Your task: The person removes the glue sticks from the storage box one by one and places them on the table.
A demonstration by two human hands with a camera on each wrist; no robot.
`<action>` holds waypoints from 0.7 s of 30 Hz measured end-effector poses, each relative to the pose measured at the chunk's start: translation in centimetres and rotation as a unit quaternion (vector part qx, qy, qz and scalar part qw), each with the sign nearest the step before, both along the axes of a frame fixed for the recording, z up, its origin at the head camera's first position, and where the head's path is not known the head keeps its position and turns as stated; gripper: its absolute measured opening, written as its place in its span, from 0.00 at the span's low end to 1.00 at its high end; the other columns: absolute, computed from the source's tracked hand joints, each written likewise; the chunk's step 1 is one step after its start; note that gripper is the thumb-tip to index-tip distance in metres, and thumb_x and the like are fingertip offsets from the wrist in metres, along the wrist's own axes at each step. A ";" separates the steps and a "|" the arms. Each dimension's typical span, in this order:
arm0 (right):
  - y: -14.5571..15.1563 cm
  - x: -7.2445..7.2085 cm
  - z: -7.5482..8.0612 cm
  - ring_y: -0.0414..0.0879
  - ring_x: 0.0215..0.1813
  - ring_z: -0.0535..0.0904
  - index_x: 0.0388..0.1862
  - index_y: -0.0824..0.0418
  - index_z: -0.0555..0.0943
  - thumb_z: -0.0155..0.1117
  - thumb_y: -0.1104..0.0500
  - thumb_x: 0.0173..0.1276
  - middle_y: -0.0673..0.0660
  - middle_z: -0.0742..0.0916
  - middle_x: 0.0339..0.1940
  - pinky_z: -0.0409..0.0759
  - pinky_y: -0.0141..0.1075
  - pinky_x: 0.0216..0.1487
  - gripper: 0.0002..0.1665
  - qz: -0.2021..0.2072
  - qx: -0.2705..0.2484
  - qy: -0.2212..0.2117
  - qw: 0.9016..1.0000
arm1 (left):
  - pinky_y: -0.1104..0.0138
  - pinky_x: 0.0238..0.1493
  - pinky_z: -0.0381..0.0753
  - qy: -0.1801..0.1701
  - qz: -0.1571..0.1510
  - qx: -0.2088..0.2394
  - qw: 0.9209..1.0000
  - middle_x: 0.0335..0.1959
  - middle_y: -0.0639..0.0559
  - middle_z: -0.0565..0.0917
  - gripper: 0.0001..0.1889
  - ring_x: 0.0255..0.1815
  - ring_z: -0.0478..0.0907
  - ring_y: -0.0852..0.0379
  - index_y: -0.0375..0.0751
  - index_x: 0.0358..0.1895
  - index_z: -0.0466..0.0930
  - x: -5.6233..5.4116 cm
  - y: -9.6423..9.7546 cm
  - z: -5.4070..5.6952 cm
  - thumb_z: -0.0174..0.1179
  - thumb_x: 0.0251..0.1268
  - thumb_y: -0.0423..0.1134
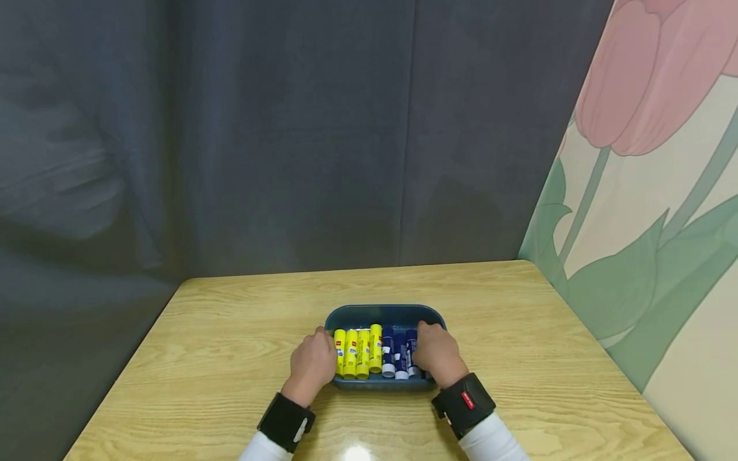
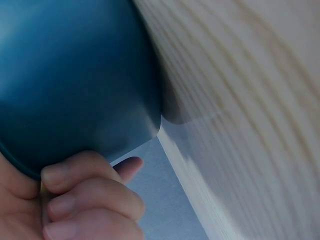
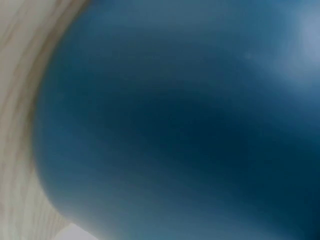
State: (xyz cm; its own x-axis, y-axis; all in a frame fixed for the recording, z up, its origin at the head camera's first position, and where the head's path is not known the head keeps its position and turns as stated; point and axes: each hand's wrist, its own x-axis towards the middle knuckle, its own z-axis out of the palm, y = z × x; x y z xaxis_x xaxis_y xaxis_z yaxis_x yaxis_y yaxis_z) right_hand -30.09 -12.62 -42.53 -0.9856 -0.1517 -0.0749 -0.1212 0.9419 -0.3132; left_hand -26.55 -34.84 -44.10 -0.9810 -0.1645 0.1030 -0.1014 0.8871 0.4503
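A dark blue oblong tray (image 1: 380, 386) with rounded corners lies on the table, side-on to the person. Inside it, several yellow glue sticks (image 1: 362, 353) fill the left part in a row. Several dark blue glue sticks (image 1: 400, 349) with white ends lie to their right. My left hand (image 1: 314, 357) grips the tray's left end, its fingers curled at the rim in the left wrist view. At the opposite end my right hand (image 1: 439, 352) holds the rim and covers part of the blue sticks. The tray's outer wall (image 3: 175, 125) fills most of the right wrist view, the fingers hidden there.
The light wooden table (image 1: 230, 346) extends around the tray on all sides. A dark grey curtain (image 1: 323, 141) hangs behind its far edge. To the right stands a wall (image 1: 646, 192) painted with a pink tulip and green leaves.
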 end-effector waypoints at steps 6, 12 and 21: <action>0.0 0.0 0.1 0.52 0.28 0.76 0.43 0.68 0.73 0.67 0.61 0.42 0.63 0.80 0.30 0.73 0.44 0.22 0.26 0.002 0.007 0.008 1.000 | 0.66 0.09 0.62 0.000 0.003 -0.001 1.000 0.12 0.51 0.66 0.17 0.09 0.64 0.58 0.30 0.38 0.70 0.0 0.0 0.0 0.37 0.65 0.41; 0.0 0.0 0.1 0.52 0.28 0.76 0.44 0.68 0.73 0.68 0.61 0.43 0.63 0.79 0.30 0.73 0.45 0.23 0.27 -0.002 0.016 0.001 1.000 | 0.66 0.09 0.62 -0.002 -0.001 0.005 1.000 0.12 0.51 0.66 0.17 0.09 0.64 0.58 0.30 0.37 0.70 0.1 0.1 0.2 0.36 0.65 0.41; 0.4 0.0 0.3 0.50 0.28 0.75 0.44 0.69 0.72 0.65 0.65 0.42 0.64 0.79 0.32 0.72 0.43 0.23 0.26 0.007 -0.030 0.002 1.000 | 0.66 0.09 0.61 0.000 -0.004 0.002 1.000 0.11 0.51 0.67 0.18 0.08 0.63 0.58 0.29 0.39 0.70 0.0 0.1 0.2 0.36 0.65 0.41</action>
